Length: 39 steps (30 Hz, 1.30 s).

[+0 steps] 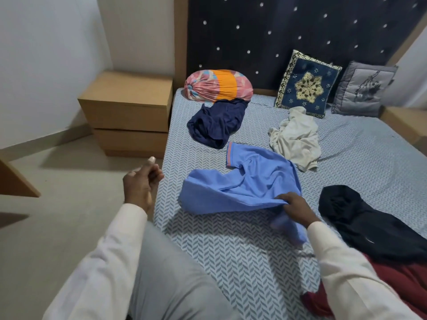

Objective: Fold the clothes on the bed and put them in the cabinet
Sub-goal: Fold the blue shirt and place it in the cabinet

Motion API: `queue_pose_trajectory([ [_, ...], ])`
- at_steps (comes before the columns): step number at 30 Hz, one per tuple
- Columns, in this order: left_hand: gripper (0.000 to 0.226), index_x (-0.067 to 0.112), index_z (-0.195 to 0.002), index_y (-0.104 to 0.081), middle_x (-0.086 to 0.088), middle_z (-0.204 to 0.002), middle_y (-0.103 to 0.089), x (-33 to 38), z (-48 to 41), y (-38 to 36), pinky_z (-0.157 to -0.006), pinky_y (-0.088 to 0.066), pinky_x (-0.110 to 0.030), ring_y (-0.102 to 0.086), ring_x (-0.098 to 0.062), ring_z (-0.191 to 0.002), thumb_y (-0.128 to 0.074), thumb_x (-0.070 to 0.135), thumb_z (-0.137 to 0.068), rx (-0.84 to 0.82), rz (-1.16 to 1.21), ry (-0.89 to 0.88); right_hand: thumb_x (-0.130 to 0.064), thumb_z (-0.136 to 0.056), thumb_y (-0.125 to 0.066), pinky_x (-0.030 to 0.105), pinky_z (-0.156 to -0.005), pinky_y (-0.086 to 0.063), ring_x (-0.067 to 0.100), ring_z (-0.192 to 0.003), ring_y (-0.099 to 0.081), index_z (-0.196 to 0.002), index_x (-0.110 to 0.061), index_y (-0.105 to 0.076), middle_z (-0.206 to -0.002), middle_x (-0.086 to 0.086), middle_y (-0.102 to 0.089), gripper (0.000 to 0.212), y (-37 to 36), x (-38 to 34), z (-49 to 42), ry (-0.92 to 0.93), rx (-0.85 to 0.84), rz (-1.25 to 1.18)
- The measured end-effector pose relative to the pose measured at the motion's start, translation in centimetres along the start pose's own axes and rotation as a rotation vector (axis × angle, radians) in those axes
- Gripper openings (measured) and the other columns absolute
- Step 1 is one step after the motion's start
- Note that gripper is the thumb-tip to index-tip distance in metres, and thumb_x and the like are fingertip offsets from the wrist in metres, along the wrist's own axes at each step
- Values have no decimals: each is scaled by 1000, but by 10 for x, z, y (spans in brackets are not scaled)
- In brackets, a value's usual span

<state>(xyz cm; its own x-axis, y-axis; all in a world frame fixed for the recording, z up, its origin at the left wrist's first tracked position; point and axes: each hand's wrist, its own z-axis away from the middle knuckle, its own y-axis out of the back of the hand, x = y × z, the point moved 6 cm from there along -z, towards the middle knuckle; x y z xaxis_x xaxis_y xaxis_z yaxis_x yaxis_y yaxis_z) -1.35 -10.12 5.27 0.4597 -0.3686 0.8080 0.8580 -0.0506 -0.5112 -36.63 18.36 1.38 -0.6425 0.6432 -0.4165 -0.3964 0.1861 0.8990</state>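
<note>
One blue polo shirt [245, 185] lies rumpled in the middle of the bed [231, 250]. Right hand [292, 205] — fingers curled round its near hem, which is raised off the bed. Left hand [141, 181] — beside the mattress edge, over the floor [57, 215], fingers loosely curled, holding nothing.

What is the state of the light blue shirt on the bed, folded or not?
Not folded yet. The light blue shirt lies rumpled and partly spread on the bed, and the right hand grips its lower edge.
</note>
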Motion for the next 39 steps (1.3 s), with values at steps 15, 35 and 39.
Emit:
queue_pose_trajectory([
  [15, 55, 27, -142, -42, -3, -154, -31, -138, -12, -42, -103, -35, -46, -27, -28, -139, -57, 22, -90, -644, -2059, -532, -1, -77, -61, 28, -64, -47, 16, -76, -61, -82, -30, -60, -77, -13, -62, 29, -14, -16, 14, 13, -180, -15],
  [35, 29, 13, -116, -61, -16, -121, -62, -32, -20, -65, -91, -49, -39, -61, -33, -109, -54, 8, -88, -545, -2076, -366, -15, -91, -54, 34, -85, -45, 34, -113, -58, -105, -8, -64, -112, 17, -63, 19, 35, -21, -4, -75, -306, 385],
  [39, 45, 11, -129, -57, -16, -135, -56, -91, 9, 6, -99, -47, -33, -56, -30, -123, -62, 31, -89, -769, -2432, 52, -19, -94, -52, 32, -90, -49, 32, -118, -58, -87, -20, -59, -77, -2, -49, 10, -33, -19, 39, -222, -700, 299],
])
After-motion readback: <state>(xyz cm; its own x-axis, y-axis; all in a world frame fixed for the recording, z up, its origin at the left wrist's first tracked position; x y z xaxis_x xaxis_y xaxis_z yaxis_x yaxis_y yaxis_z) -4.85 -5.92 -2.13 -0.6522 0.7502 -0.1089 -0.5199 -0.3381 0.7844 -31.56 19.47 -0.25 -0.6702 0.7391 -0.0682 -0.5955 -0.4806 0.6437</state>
